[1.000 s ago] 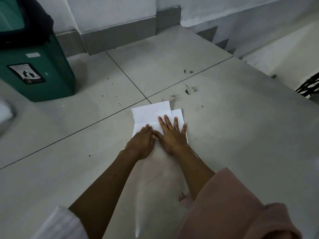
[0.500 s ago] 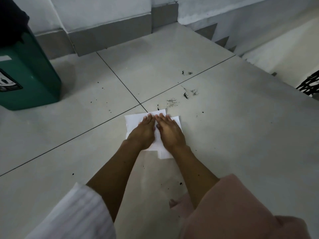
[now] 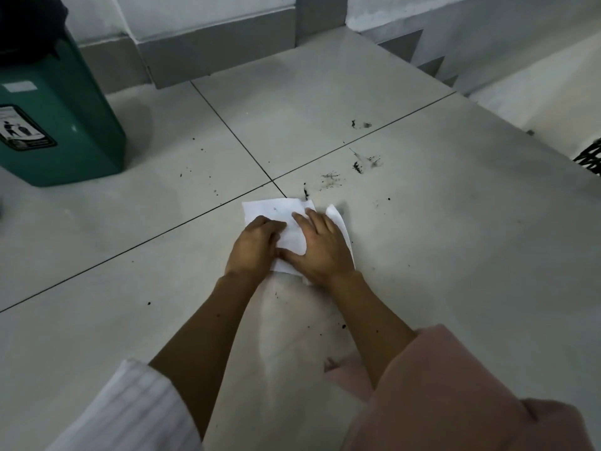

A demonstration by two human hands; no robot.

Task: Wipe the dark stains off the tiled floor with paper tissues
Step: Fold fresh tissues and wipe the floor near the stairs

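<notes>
A white paper tissue (image 3: 276,213) lies flat on the pale tiled floor (image 3: 455,255), just below the crossing of two grout lines. My left hand (image 3: 253,245) presses on its left part, and my right hand (image 3: 320,247) presses on its right part with spread fingers. Dark stains (image 3: 330,182) and black smears (image 3: 364,162) mark the tile just beyond the tissue. Another small stain (image 3: 359,124) sits further back by the grout line. Small black specks (image 3: 343,326) dot the floor near my right forearm.
A green waste bin (image 3: 61,125) with a sticker stands at the left. A grey skirting (image 3: 208,50) runs along the back wall. Stairs (image 3: 432,60) drop off at the upper right, with a black railing piece (image 3: 590,156) at the right edge. My knee in pink cloth (image 3: 455,385) fills the bottom right.
Both hands slid the tissue a little towards me and back across the tile; my right fingers have spread out and the tissue's right edge has lifted and creased.
</notes>
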